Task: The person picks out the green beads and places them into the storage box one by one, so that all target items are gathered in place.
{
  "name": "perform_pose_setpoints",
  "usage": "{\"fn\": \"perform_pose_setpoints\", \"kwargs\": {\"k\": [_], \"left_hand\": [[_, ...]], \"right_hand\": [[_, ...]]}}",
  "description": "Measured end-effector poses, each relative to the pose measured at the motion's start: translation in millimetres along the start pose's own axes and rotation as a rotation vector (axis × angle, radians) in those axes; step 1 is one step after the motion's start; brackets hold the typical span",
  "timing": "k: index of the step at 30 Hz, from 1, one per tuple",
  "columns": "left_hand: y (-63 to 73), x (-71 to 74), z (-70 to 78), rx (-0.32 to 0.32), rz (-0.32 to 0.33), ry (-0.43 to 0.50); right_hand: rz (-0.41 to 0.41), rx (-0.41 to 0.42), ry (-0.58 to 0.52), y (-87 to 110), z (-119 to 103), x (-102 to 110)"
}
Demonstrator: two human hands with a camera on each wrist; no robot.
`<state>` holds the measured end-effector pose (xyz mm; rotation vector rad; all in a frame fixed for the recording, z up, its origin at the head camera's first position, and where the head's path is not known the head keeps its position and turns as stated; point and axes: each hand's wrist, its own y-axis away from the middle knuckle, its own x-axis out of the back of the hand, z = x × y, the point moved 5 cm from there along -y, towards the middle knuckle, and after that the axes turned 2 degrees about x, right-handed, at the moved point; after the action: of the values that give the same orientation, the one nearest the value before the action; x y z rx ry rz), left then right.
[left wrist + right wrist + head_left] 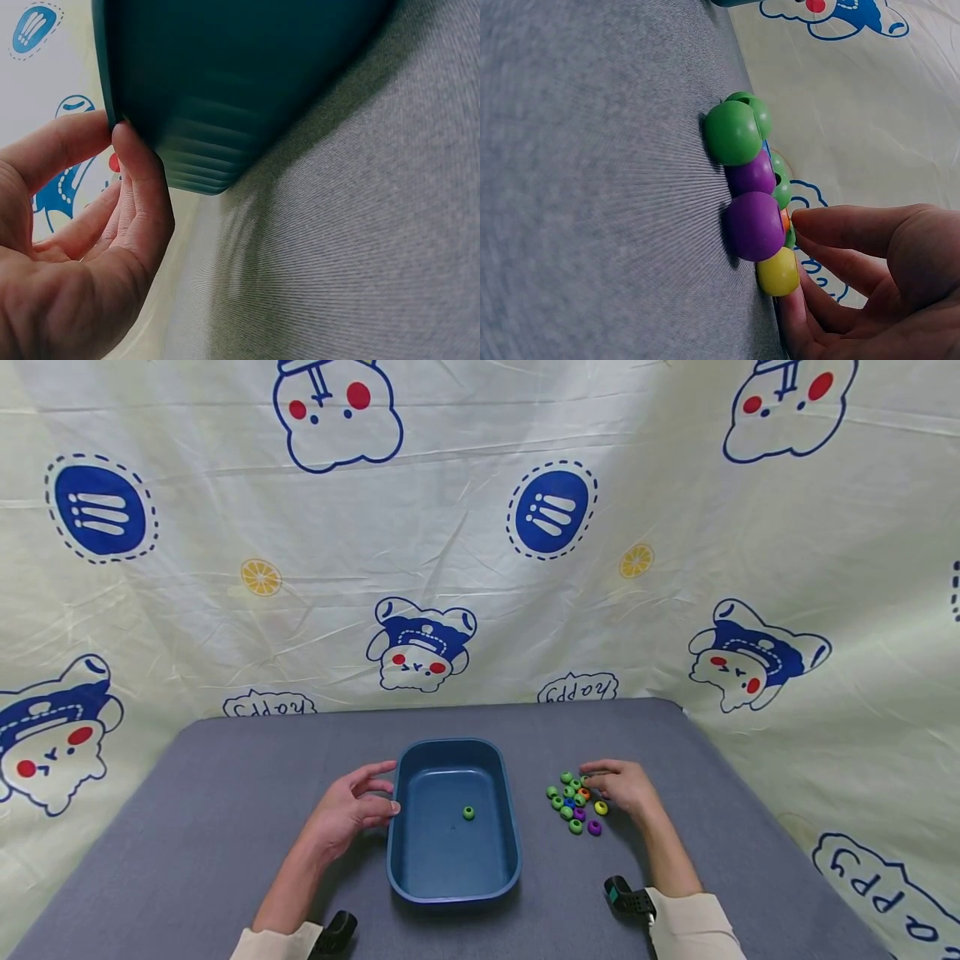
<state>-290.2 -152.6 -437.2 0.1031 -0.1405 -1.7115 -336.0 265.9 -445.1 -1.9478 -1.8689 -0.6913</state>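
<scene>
A blue rectangular plastic bin (453, 892) stands on the table, with one green bead (468, 813) on its floor. At its left side my left hand (347, 810) pinches the rim between thumb and finger; the left wrist view shows the bin's outer wall (225, 90) beyond the fingertips. To the right of the bin lies a loose cluster of beads: several green, plus purple beads (756, 226), a blue, an orange and a yellow bead (778, 271). Over the cluster's far right side reaches my right hand (621, 785), thumb and fingers apart, one fingertip right at the orange bead (584, 794).
A grey cloth-covered table (247, 793) carries everything. Behind it hangs a pale curtain (465, 552) printed with cartoon bears. Black bands (628, 897) sit on both wrists, below light sleeves.
</scene>
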Motion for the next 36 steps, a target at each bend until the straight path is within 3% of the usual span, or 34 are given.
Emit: {"fn": "perform_pose_setpoints", "kwargs": {"k": [15, 36], "left_hand": [[-0.1, -0.1, 0.3, 0.007, 0.007, 0.003], [-1.3, -0.3, -0.6, 0.004, -0.007, 0.023]], "right_hand": [[0.011, 0.018, 0.037, -2.4, 0.5, -1.3], [0.036, 0.004, -0.001, -2.7, 3.4, -0.9]]}}
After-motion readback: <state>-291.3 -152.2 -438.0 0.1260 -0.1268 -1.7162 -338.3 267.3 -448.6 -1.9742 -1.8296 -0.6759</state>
